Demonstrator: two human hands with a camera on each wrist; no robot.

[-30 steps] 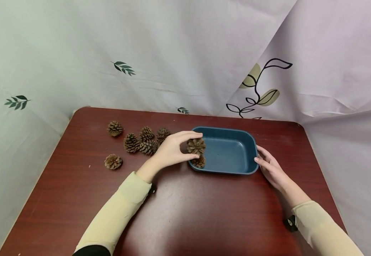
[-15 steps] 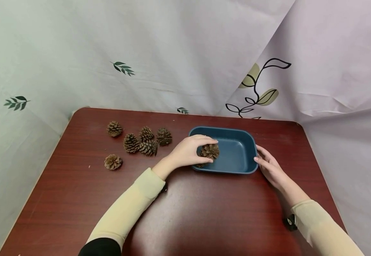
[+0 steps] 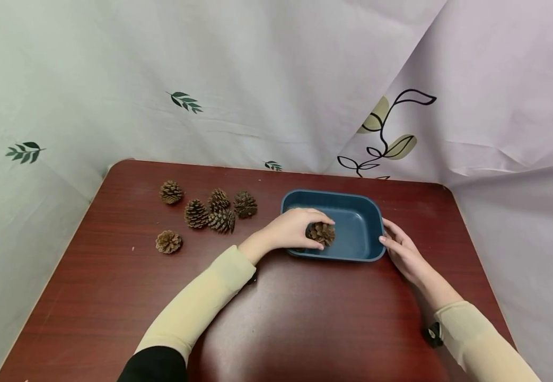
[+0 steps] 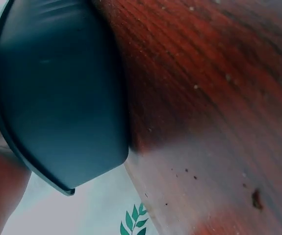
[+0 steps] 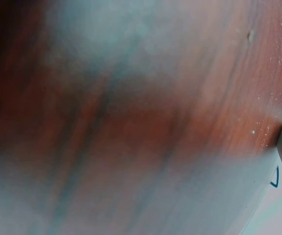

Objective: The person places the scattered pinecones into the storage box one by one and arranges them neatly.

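Note:
A brown pine cone is between the thumb and fingers of my left hand, which reaches over the left rim into a blue rectangular plastic tub. It is held low, toward the front left of the tub's inside. At the tub's right end, my right hand grips the wall, thumb at the rim and fingers along the outside. In the left wrist view the tub's outer side fills the left part, and the held cone is out of sight there. The right wrist view shows mostly blurred tabletop.
Left of the tub, several pine cones lie grouped on the dark red table, one of them a dark cone. Two sit farther left: an upper cone and a lower cone. A white patterned cloth hangs behind.
My left hand has carried its pine cone rightward and down into the tub. A second cone, seen earlier at the tub's left end, is now hidden behind that hand. My right hand stays put.

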